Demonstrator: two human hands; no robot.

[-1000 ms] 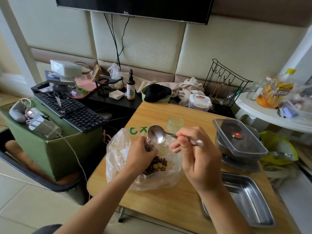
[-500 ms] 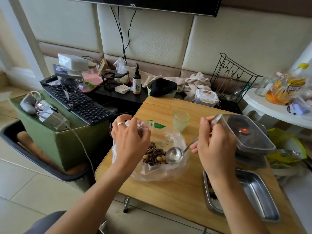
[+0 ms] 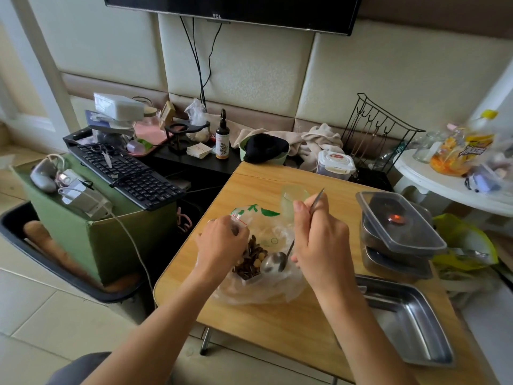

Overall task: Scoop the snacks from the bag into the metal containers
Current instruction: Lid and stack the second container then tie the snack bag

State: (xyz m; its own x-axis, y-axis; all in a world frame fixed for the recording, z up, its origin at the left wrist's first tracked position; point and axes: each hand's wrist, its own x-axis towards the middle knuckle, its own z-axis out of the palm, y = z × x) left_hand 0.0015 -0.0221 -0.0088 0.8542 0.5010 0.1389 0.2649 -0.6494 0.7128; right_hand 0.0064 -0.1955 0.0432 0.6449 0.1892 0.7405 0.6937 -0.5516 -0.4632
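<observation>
Steel spoon (image 3: 273, 263) sits in the bag (image 3: 266, 291) beside the snacks (image 3: 248, 261). Your right hand (image 3: 319, 240) grips its handle; left hand (image 3: 222, 245) pinches the bag mouth open. Dig under the pile, lift level toward the metal container (image 3: 405, 318).

Bare surface (image 3: 277, 326) lies open on the near side of the plastic bag (image 3: 261, 294) and far beyond the green cup (image 3: 288, 198). On the right, the lidded container stack (image 3: 399, 232) and the steel tray (image 3: 410, 326) crowd the edge.
</observation>
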